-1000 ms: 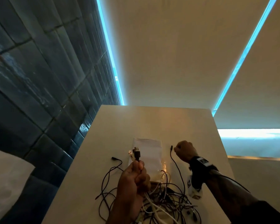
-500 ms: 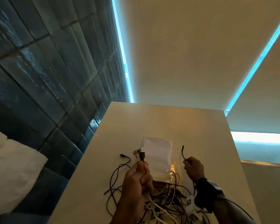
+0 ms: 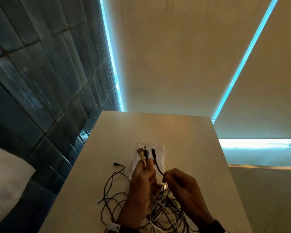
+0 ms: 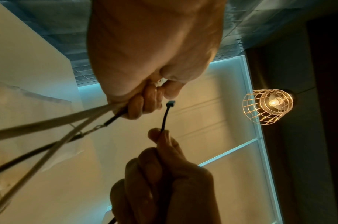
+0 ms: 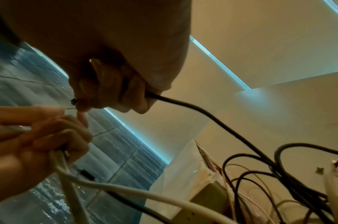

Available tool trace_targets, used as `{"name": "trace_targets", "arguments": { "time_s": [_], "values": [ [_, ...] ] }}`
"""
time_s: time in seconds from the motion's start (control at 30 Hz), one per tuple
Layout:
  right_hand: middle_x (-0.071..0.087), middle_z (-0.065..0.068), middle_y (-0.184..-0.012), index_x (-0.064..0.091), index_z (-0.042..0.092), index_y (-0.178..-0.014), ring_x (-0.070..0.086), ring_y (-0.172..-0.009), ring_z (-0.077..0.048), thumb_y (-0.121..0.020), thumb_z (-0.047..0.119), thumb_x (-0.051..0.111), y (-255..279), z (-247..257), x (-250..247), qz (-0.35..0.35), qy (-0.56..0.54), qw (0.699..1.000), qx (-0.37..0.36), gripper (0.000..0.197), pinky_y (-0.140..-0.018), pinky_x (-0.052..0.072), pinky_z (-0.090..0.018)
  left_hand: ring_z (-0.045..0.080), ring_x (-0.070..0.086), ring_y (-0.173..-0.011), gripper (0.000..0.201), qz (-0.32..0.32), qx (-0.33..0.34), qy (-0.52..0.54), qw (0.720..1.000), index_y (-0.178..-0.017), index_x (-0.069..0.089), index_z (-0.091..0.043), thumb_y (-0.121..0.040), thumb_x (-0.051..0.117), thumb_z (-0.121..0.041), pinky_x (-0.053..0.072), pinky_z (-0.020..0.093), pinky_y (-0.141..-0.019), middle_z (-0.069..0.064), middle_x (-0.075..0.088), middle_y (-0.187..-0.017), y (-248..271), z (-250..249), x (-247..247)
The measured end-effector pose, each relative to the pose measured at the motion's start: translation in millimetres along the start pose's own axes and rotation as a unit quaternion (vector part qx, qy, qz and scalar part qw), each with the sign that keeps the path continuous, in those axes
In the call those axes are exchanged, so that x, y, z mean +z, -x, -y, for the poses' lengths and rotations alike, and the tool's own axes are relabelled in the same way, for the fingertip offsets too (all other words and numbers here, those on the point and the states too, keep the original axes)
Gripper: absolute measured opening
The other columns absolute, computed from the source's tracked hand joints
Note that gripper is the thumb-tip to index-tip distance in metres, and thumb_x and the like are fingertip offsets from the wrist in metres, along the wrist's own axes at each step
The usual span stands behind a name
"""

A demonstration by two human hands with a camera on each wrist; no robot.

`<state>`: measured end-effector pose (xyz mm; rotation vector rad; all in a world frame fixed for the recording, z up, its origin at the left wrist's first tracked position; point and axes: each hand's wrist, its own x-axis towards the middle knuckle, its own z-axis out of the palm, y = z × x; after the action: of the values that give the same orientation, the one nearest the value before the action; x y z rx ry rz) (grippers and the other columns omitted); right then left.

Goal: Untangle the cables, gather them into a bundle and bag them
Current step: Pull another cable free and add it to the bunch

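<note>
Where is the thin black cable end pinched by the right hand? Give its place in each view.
Head: thin black cable end, centre, rising beside the left hand.
Left wrist: centre, above the right hand.
Right wrist: only its tip shows, centre left.
Shared landmark: the left hand's white cables.

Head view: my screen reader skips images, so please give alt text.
A left hand holds two cable plugs upright while the right hand pinches a thin black cable beside them, above tangled black and white cables on a pale table.
</note>
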<state>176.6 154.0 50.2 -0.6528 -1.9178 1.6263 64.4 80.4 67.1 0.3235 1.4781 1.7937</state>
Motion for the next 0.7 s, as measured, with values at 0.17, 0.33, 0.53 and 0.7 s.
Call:
{"name": "trace_targets", "arguments": {
  "time_s": [0.17, 0.33, 0.53, 0.7],
  "values": [
    [0.059, 0.011, -0.057, 0.063, -0.001, -0.078, 0.053, -0.051, 0.004, -0.093, -0.003, 0.051, 7.9, 27.0, 8.9, 0.020, -0.042, 0.999, 0.011, 0.020, -0.051, 0.040, -0.007, 0.016, 0.048, -0.053, 0.025, 0.029, 0.010, -0.053, 0.998, -0.095, 0.061, -0.014, -0.096, 0.046, -0.034, 0.044, 0.034, -0.058, -0.004, 0.046, -0.055, 3.8, -3.4, -1.9],
    [0.062, 0.013, -0.056, 0.062, -0.001, -0.079, 0.056, -0.049, 0.005, -0.094, -0.004, 0.047, 10.5, 38.1, 12.8, 0.019, -0.062, 0.998, 0.016, 0.022, -0.049, 0.041, -0.006, 0.026, 0.053, -0.066, 0.029, 0.054, 0.012, -0.061, 0.997, -0.081, 0.062, -0.021, -0.092, 0.051, -0.045, 0.045, 0.047, -0.068, -0.008, 0.053, -0.056, 5.8, -8.1, -3.6],
    [0.059, 0.009, -0.056, 0.064, 0.000, -0.076, 0.051, -0.049, 0.004, -0.095, 0.006, 0.053, 7.7, 28.0, 22.0, 0.007, -0.051, 0.998, 0.020, 0.022, -0.050, 0.039, -0.008, 0.015, 0.048, -0.055, 0.035, 0.030, 0.002, -0.023, 0.999, -0.072, 0.053, -0.018, -0.101, 0.038, -0.031, 0.040, 0.030, -0.053, -0.001, 0.051, -0.062, 4.8, -7.7, -3.5],
    [0.053, 0.000, -0.062, 0.059, 0.006, -0.067, 0.046, -0.058, -0.007, -0.092, 0.025, 0.058, 5.6, 1.9, 25.3, 0.028, -0.026, 0.998, 0.039, 0.032, -0.055, 0.037, -0.016, 0.015, 0.034, -0.050, 0.029, 0.005, 0.044, 0.108, 0.993, -0.073, 0.042, -0.012, -0.100, 0.038, -0.023, 0.034, 0.032, -0.056, -0.001, 0.032, -0.055, 6.0, -15.6, -6.9]
  ]
}}
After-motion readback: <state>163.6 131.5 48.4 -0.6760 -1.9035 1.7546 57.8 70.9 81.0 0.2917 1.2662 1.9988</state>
